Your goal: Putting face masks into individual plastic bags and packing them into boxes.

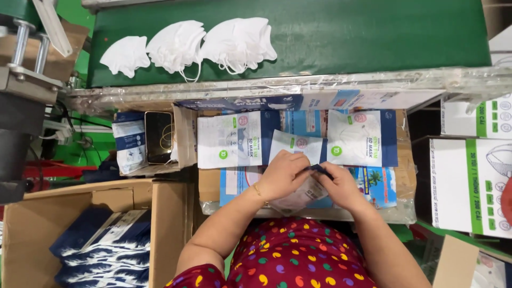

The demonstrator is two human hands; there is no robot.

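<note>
My left hand (284, 174) and my right hand (338, 185) meet over a flat white-and-blue mask pouch (298, 146) on a cardboard work surface (209, 184). Both hands pinch the pouch's near edge, where a dark blue strip shows between the fingers. A clear-fronted part of the pouch (312, 191) lies under my hands. Stacks of similar pouches lie to the left (234, 138) and to the right (362, 137) of it.
A green conveyor belt (373, 32) runs across the top, with three piles of white masks (184, 45) on it. An open cardboard box (32, 224) at lower left holds several filled blue pouches. A phone (159, 137) lies left of the stacks. White-and-green cartons (472, 181) stand at right.
</note>
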